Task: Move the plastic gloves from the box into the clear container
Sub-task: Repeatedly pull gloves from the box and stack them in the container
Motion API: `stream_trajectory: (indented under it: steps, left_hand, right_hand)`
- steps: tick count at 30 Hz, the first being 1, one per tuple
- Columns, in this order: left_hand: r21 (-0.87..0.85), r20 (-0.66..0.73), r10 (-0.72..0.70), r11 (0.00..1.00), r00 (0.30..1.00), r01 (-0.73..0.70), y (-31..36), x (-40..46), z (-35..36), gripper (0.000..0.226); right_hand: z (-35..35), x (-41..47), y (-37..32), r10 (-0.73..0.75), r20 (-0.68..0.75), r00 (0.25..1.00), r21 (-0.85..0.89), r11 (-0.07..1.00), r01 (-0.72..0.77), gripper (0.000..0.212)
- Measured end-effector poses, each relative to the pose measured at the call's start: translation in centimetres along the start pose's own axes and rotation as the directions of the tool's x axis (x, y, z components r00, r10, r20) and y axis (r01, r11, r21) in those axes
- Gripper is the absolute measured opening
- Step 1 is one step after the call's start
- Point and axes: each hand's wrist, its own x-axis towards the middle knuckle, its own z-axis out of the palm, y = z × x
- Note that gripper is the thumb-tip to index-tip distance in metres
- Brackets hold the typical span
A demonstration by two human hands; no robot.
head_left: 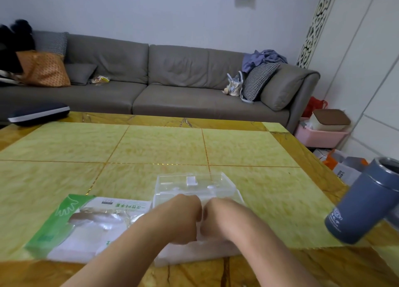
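At the near edge of the yellow-tiled table (164, 144), the left hand (183, 219) and right hand (218, 219) are curled knuckle to knuckle inside the clear rectangular plastic container (192, 185), their grasp hidden, with the green-and-white glove package (82, 224) lying just left.

Soft, even indoor light; wide-angle bending at edges, slight motion blur throughout.
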Motion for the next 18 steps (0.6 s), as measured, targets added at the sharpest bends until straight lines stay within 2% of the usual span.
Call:
stream_trajectory:
  steps: [3, 5, 10, 14, 16, 18]
  left_hand:
    - [-0.004, 0.153, -0.051, 0.999, 0.987, 0.052, 0.3, -0.1, -0.4, 0.024]
    - [0.02, 0.234, -0.057, 0.998, 0.971, 0.054, 0.5, 0.0, -0.8, 0.033]
    - [0.094, 0.278, -0.049, 0.995, 0.959, 0.023, 1.2, -0.7, -1.7, 0.053]
    - [0.096, 0.216, -0.009, 0.995, 0.976, -0.013, 0.6, -1.7, -1.9, 0.052]
    - [-0.043, 0.126, 0.056, 0.998, 0.99, -0.051, 0.4, -3.0, -2.2, 0.056]
    - [-0.221, -0.039, 0.121, 0.967, 0.992, -0.126, -0.4, -5.0, -2.6, 0.053]
  right_hand:
    - [-0.3, 0.0, -0.1, 0.042, 0.048, 0.998, -0.001, 0.999, -0.042, 0.034]
    - [-0.2, 0.4, 0.1, 0.064, 0.053, 0.997, 0.023, 0.998, -0.065, 0.037]
    - [-0.1, 0.7, 0.0, 0.11, 0.058, 0.992, -0.024, 0.994, -0.109, 0.042]
    - [-0.1, 0.7, -0.3, 0.095, 0.06, 0.994, -0.098, 0.991, -0.089, 0.046]
    - [0.0, 0.9, -0.1, 0.068, 0.055, 0.996, -0.112, 0.992, -0.062, 0.047]
    - [0.4, 1.0, -0.3, 0.034, 0.024, 0.999, -0.165, 0.986, -0.03, 0.042]
